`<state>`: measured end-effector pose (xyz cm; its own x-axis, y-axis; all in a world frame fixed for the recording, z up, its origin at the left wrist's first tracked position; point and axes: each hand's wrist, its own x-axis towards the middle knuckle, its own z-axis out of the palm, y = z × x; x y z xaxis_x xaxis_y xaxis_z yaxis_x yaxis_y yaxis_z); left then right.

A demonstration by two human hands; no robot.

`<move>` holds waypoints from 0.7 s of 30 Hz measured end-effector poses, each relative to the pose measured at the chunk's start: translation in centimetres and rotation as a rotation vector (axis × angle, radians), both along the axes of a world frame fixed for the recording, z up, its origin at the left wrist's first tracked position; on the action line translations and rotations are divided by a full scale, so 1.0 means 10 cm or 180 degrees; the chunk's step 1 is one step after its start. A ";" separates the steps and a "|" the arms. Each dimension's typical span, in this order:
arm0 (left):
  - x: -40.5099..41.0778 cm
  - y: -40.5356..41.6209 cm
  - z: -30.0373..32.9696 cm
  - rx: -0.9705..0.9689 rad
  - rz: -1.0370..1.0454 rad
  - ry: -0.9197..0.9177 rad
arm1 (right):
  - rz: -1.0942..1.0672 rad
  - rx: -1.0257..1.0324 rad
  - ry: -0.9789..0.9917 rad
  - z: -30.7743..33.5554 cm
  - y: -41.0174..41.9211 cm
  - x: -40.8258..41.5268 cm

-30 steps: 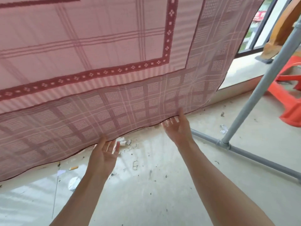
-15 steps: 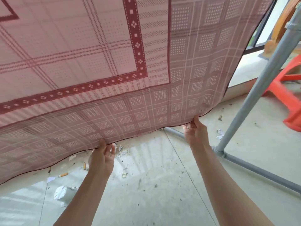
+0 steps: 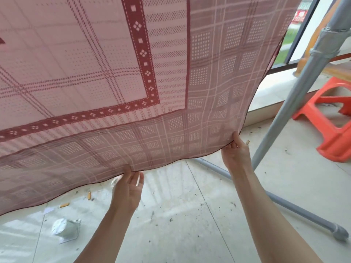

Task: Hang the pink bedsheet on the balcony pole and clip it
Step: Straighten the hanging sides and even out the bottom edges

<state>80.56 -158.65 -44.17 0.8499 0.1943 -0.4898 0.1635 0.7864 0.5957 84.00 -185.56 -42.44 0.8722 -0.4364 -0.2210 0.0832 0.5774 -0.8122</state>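
The pink bedsheet (image 3: 117,76), checked with a dark red patterned border, hangs from above and fills the upper left of the head view. Its top and the pole it hangs from are out of frame. My left hand (image 3: 128,188) pinches the sheet's bottom hem near the middle. My right hand (image 3: 236,151) grips the hem at the lower right corner, holding it stretched. A grey metal rack upright (image 3: 296,95) slants up just right of the sheet. No clips are visible.
The rack's grey base bar (image 3: 284,204) runs across the tiled floor under my right arm. An orange plastic stool (image 3: 330,130) stands at the right. A crumpled white wrapper (image 3: 65,229), cigarette butts and grit litter the floor. A window ledge (image 3: 273,88) lies behind.
Both hands have slid rightwards along the hem, the right one reaching the sheet's corner. The view has shifted right and the sheet is pulled flatter.
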 end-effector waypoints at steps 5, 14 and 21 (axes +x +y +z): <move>-0.08 0.00 -0.01 0.0210 0.0004 0.0274 | -0.0130 0.0962 -0.0218 -0.08 -0.13 -0.06; -0.59 0.16 0.51 0.2047 -0.1929 0.1133 | 0.0455 -0.1021 0.1914 0.35 0.01 -0.74; -0.82 0.22 1.93 0.5298 -0.3920 -0.0623 | 0.1771 -0.4043 0.2544 1.75 0.17 -1.44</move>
<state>72.38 -156.48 -24.88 0.8597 -0.3251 -0.3940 -0.0742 -0.8426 0.5334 69.57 -183.84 -24.96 0.8220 -0.3665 -0.4359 -0.5594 -0.6633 -0.4971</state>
